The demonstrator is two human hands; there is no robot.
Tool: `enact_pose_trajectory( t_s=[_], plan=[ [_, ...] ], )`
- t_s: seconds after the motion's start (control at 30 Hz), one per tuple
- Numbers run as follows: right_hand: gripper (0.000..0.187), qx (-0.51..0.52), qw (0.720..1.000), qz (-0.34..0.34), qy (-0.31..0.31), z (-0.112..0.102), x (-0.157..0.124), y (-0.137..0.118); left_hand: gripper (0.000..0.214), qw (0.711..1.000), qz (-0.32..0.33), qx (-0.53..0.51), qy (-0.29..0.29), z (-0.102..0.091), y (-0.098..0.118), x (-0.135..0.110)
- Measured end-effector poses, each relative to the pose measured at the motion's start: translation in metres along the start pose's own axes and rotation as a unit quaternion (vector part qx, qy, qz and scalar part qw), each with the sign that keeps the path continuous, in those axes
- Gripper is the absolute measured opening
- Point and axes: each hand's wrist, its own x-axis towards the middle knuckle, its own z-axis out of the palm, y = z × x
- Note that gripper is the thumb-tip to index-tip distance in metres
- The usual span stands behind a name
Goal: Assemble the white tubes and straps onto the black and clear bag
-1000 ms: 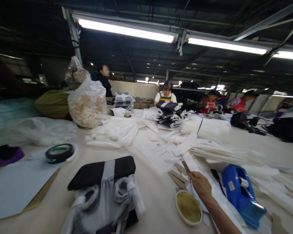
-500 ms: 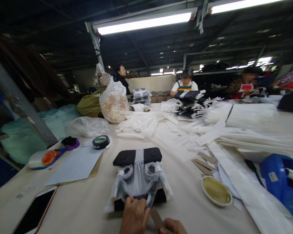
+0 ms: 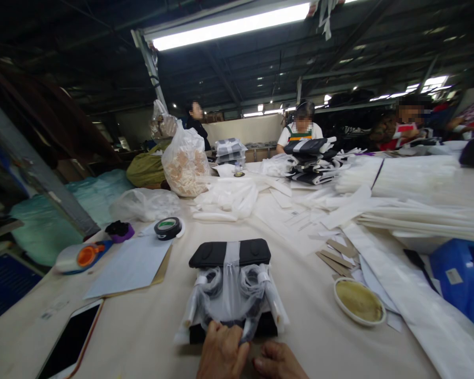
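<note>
A folded black bag lies in front of me, with a pale band over its top flap. Clear plastic wraps its handles, which curl in two loops, and white padded rolls run along both sides. My left hand is closed in a fist on the plastic-wrapped handle at the bag's near edge. Just right of it, close to the table, my right hand has its fingers curled together. Whatever those fingers hold, if anything, is hidden.
On the left lie a phone, paper sheets, a black tape roll and a tape dispenser. To the right are a round lid, brown card strips and a blue container. A co-worker sits across the table.
The brown card strip that was in my right hand no longer shows. My right hand has moved slightly up toward the bag. My left hand keeps its grip; the view has shifted a little.
</note>
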Motion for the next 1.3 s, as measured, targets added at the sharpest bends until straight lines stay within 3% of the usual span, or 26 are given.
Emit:
enact_pose_trajectory(
  t_s=[0.13, 0.27, 0.53, 0.73, 0.9, 1.07, 1.3],
  plan=[
    [0.051, 0.025, 1.000, -0.013, 0.014, 0.013, 0.009, 0.000, 0.018, 1.000, 0.014, -0.019, -0.015, 0.003, -0.006, -0.006],
    [0.059, 0.060, 0.998, -0.012, 0.022, 0.019, 0.015, 0.005, 0.013, 1.000, 0.000, -0.005, 0.012, 0.014, -0.004, -0.012],
    [0.060, 0.091, 0.994, 0.012, 0.059, 0.024, 0.017, 0.002, 0.036, 0.989, -0.073, 0.054, 0.117, 0.037, 0.011, -0.021],
    [0.053, 0.110, 0.991, 0.024, 0.071, 0.027, 0.017, 0.001, 0.035, 0.980, -0.149, 0.063, 0.113, 0.036, 0.023, -0.016],
    [0.051, 0.116, 0.990, 0.024, 0.071, 0.025, 0.023, 0.009, 0.038, 0.958, -0.277, 0.011, 0.071, 0.023, 0.030, -0.002],
    [0.047, 0.110, 0.992, 0.012, 0.066, 0.025, 0.025, 0.013, 0.010, 0.900, -0.416, -0.088, 0.095, 0.024, 0.026, 0.003],
    [0.034, 0.073, 0.994, 0.010, 0.083, 0.027, 0.010, -0.004, 0.016, 0.917, -0.357, -0.056, 0.168, 0.042, 0.020, -0.015]
  ],
)
